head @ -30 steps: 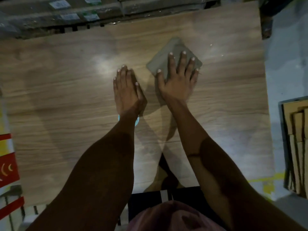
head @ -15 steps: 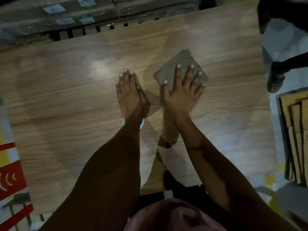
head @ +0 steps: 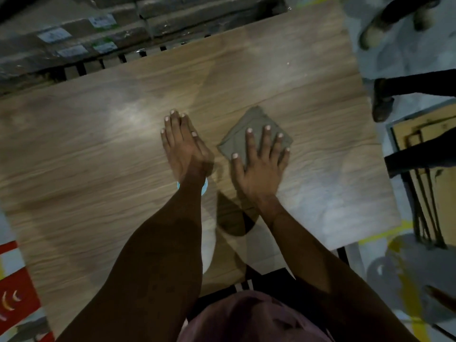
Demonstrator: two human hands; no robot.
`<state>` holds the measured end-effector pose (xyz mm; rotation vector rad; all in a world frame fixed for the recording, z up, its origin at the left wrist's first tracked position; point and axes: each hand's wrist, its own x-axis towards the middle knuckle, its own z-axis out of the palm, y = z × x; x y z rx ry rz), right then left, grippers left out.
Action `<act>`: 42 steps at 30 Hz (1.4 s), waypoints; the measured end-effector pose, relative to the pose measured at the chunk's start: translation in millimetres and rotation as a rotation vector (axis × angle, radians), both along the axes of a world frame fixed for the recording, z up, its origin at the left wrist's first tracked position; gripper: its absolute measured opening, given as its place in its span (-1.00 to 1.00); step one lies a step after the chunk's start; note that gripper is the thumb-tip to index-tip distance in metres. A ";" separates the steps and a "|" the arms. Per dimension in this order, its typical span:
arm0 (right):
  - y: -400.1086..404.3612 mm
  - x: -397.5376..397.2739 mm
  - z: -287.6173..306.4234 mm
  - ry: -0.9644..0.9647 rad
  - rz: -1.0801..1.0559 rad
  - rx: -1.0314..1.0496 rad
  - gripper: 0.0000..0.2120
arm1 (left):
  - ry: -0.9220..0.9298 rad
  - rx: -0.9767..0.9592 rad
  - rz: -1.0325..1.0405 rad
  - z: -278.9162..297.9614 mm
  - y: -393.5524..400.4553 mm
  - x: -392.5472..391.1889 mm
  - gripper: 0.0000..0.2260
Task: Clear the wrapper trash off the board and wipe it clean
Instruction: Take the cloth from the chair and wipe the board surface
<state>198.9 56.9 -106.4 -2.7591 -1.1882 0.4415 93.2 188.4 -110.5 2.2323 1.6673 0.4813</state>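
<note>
A wide wood-grain board (head: 98,169) fills most of the view. On it, right of centre, lies a folded grey-brown cloth (head: 249,122). My right hand (head: 261,166) presses flat on the cloth with fingers spread. My left hand (head: 185,146) rests flat on the bare board just to the left, fingers together, holding nothing. A light blue band (head: 204,190) shows at my left wrist. No wrapper trash shows on the board.
Wrapped stacked packages (head: 98,28) lie beyond the board's far edge. Another person's legs and shoes (head: 382,99) stand on the grey floor at the right, next to a frame of cardboard pieces (head: 424,134). A red and white object (head: 14,297) sits at the lower left.
My right hand has slid the cloth toward me and a little to the right across the board. A person's feet have come into view at the right. The left hand stays flat.
</note>
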 end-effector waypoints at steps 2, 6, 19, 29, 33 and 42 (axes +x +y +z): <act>-10.8 -9.1 -0.5 0.014 0.138 0.017 -0.31 | -0.001 0.027 -0.005 -2.7 0.6 -0.6 -0.56; -26.1 4.9 -2.3 -0.022 0.123 0.055 -0.30 | 0.021 0.040 -0.014 -2.7 0.1 -1.2 -0.57; -72.1 -36.6 -1.7 -0.027 0.072 0.024 -0.30 | 0.180 0.002 -0.025 -5.0 3.7 -2.6 -0.51; -139.8 -70.7 -2.9 -0.024 0.034 -0.013 -0.28 | 0.193 -0.006 -0.045 -3.3 4.1 -2.6 -0.47; -174.3 -48.2 -4.0 -0.075 -0.188 -0.025 -0.28 | 0.151 0.030 -0.052 -3.1 3.0 -2.3 -0.50; -236.8 -52.8 -8.5 -0.049 0.115 0.025 -0.29 | 0.346 0.170 -0.352 2.9 -13.6 -3.6 -0.65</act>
